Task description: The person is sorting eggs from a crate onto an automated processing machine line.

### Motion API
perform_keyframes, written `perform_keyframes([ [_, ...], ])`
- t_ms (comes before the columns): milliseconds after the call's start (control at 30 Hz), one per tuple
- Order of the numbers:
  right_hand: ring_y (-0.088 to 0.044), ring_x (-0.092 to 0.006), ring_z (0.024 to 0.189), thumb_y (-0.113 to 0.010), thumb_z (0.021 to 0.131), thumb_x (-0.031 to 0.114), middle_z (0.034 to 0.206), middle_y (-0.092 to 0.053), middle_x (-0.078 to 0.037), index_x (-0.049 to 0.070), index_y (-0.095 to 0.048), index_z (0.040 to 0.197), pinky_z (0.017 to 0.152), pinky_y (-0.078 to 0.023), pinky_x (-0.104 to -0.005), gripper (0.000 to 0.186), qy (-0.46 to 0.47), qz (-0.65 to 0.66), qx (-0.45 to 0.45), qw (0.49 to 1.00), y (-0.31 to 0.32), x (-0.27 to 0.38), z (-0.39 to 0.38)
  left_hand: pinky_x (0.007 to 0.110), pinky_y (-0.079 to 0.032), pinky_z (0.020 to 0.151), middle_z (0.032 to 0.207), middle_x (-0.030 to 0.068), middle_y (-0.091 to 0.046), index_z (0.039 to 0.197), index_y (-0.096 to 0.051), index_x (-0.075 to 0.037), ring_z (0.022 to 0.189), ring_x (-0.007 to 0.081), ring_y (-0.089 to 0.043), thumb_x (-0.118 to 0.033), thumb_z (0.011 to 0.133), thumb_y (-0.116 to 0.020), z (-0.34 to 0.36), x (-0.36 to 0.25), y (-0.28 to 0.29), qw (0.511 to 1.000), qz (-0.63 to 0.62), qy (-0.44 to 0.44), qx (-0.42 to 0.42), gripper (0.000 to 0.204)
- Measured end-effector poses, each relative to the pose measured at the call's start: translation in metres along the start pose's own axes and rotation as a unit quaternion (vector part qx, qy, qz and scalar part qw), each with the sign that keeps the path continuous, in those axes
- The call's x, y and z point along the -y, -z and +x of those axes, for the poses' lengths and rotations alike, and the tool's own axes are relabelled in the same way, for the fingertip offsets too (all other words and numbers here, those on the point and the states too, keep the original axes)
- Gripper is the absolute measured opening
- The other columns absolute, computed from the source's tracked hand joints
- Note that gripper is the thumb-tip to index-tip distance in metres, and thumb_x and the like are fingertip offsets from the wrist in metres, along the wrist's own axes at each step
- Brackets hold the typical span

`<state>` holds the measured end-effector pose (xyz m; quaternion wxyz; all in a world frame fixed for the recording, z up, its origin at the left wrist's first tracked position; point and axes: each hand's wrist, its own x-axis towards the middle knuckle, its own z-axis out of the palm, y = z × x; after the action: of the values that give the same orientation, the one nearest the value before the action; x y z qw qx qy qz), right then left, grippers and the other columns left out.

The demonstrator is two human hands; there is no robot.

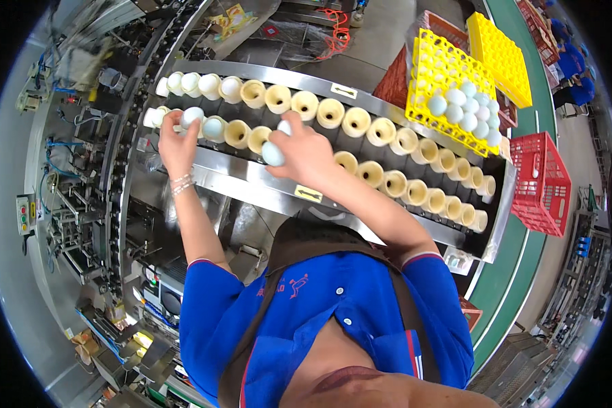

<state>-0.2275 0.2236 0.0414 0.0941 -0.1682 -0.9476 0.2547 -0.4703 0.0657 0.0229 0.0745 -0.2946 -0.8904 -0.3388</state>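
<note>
Two rows of cream-coloured cups (330, 113) run along a metal conveyor (231, 166) in front of me. My left hand (177, 144) has its fingers round a pale egg (192, 115) at the left part of the near row; whether the egg touches its cup is hidden. Beside it, a bluish egg (213, 128) sits in a cup. Over the near row, my right hand (304, 153) grips two eggs: a pale blue one (273, 154) at the thumb side and a whiter one (285, 128) at the fingers. Several eggs (209, 86) fill the far row's left cups.
At the far right, a yellow egg tray (419, 88) holds several eggs (468, 122) beside another yellow tray (500, 58). A red crate (538, 182) stands by a green belt (486, 285). Machinery with a chain (109, 170) borders the left end. People in blue (572, 64) are farther off.
</note>
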Motion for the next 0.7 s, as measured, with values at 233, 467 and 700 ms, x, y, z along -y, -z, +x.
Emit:
perform_keyframes([
  [233, -0.068, -0.0353, 0.079, -0.068, 0.083, 0.040, 0.119, -0.052, -0.017, 0.015, -0.063, 0.115, 0.067, -0.056, -0.0461, 0.041, -0.025, -0.045, 0.060, 0.997, -0.038, -0.006, 0.099, 0.040, -0.051, 0.081, 0.100, 0.0127, -0.065, 0.109, -0.069, -0.012, 0.091, 0.0286, -0.064, -0.030, 0.079, -0.074, 0.049, 0.063, -0.016, 0.987, 0.055, -0.019, 0.151, 0.035],
  [467, -0.067, -0.0329, 0.074, -0.063, 0.085, 0.026, 0.097, -0.061, -0.015, 0.009, -0.063, 0.104, 0.058, -0.055, -0.0430, 0.026, -0.010, -0.134, -0.065, 0.989, -0.055, -0.035, 0.162, 0.029, -0.047, 0.086, 0.101, 0.0032, -0.059, 0.125, -0.055, -0.005, 0.097, 0.0138, -0.055, -0.007, 0.082, -0.070, 0.008, -0.009, -0.016, 0.918, -0.326, -0.011, 0.226, 0.046],
  [700, -0.057, -0.0345, 0.107, -0.067, 0.073, 0.022, 0.106, -0.065, -0.019, 0.001, -0.067, 0.101, 0.088, -0.048, -0.0470, 0.034, -0.061, -0.048, -0.060, 0.995, -0.066, -0.047, 0.133, 0.045, -0.034, 0.109, 0.136, 0.0197, -0.053, 0.131, -0.053, -0.002, 0.130, 0.0367, -0.044, -0.006, 0.082, -0.061, -0.013, -0.020, -0.061, 0.916, 0.073, -0.265, 0.292, 0.050],
])
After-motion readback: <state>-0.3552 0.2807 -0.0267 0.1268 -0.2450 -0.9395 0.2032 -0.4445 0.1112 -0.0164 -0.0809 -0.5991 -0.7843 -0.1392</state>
